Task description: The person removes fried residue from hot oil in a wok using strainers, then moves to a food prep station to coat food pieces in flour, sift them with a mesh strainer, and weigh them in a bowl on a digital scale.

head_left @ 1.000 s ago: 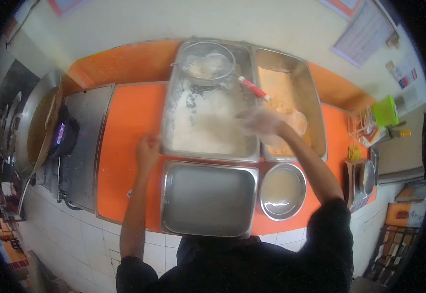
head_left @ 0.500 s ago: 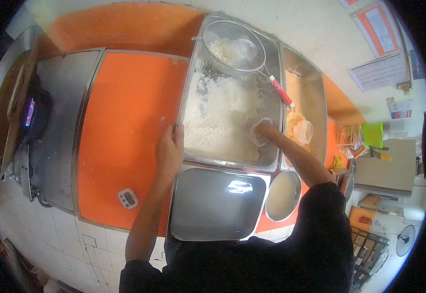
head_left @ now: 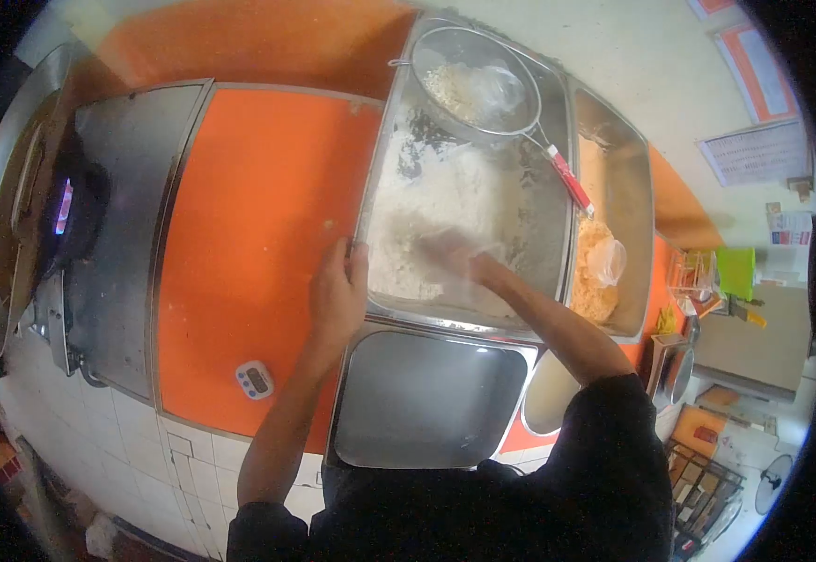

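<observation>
A small white device with a dark display (head_left: 255, 379) lies left of the left hand (head_left: 338, 290) and nearer the body, on the orange counter (head_left: 249, 234). Farther left of that hand come a steel worktop (head_left: 127, 206), a pinkish light (head_left: 63, 206) and a large wok (head_left: 1, 155). Well to the right of the right hand (head_left: 450, 255) stand a wire rack (head_left: 691, 272) and a bright green container (head_left: 735, 272); beyond that hand, up and right, a printed sheet (head_left: 754, 152) hangs on the wall (head_left: 632, 56).
</observation>
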A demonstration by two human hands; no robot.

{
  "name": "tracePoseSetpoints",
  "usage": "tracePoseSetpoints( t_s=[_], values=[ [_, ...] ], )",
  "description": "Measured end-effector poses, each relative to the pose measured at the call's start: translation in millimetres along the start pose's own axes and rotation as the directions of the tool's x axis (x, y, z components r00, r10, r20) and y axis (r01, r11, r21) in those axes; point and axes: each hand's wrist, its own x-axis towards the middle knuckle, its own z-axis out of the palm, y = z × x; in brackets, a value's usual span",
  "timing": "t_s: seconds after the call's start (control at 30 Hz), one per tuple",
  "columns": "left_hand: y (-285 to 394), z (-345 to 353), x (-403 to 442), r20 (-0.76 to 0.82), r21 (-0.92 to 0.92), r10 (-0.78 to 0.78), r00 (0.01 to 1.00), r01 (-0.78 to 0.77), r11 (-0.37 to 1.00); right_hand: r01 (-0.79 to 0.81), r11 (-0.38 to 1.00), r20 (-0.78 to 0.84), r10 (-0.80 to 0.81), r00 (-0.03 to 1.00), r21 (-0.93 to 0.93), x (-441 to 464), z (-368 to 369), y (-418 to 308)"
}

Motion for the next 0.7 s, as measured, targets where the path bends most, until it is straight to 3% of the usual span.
tracePoseSetpoints(
  t_s=[0.03,0.07,0.17,0.27,0.43,0.7],
  values=[
    [-1,0,-1,-0.01,-0.004,0.011,1.0,-0.011,1.0,0.089,0.995,-0.313,-0.071,0.947,0.041,4,0,9],
    [-2,0,-1,0.0,-0.012,0.004,1.0,-0.004,1.0,0.182,0.982,-0.599,-0.114,0.792,0.055,8,0,24],
    [0,0,1,0.016,-0.018,0.013,1.0,-0.013,1.0,0.032,0.857,-0.739,0.423,0.524,0.514,46,-25,67],
    [4,-4,3,0.034,0.056,0.039,0.999,-0.041,0.998,-0.073,0.792,-0.709,0.58,0.401,0.606,79,-64,116],
    [10,-8,5,0.102,0.269,0.052,0.993,-0.078,0.96,-0.218,0.803,-0.703,0.593,0.392,0.555,136,-110,145],
    [13,-12,11,0.212,0.277,-0.037,0.977,-0.024,0.961,-0.264,0.918,-0.767,0.393,0.507,0.296,215,-137,120]
  ],
)
